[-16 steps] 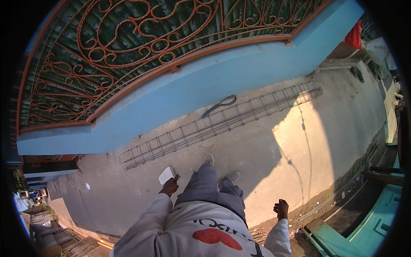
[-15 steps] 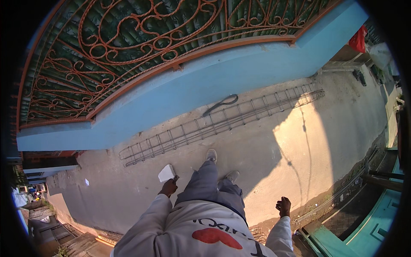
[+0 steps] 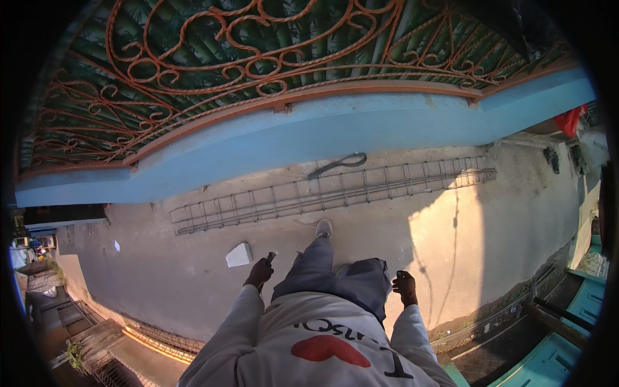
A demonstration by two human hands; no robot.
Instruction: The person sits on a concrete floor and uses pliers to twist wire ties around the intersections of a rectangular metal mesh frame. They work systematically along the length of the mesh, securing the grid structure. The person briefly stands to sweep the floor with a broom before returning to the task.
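My left hand (image 3: pixel 259 273) is closed around a small dark tool (image 3: pixel 271 257) whose tip sticks out past the fingers; its kind is too small to tell. Just beyond that hand, a white angular slab (image 3: pixel 239 255) lies on the concrete, apart from it. On the other side of my body, my right hand (image 3: pixel 405 287) hangs beside my thigh with its fingers curled in, and nothing shows in them. Ahead of my feet a long steel rebar cage (image 3: pixel 322 201) lies along the ground. Between it and the wall is a dark looped strap (image 3: pixel 330 168).
A low blue wall (image 3: pixel 309 126) topped with orange wrought-iron fencing (image 3: pixel 277 64) runs across the far side. Dark bars or pipes (image 3: pixel 541 313) and a turquoise structure (image 3: pixel 548 361) stand at the near right. A red bag (image 3: pixel 570 120) sits at the far right.
I have stepped and turned slightly, so the cage and wall sit at a flatter angle. My right hand has swung in toward my thigh. My left hand still grips the tool.
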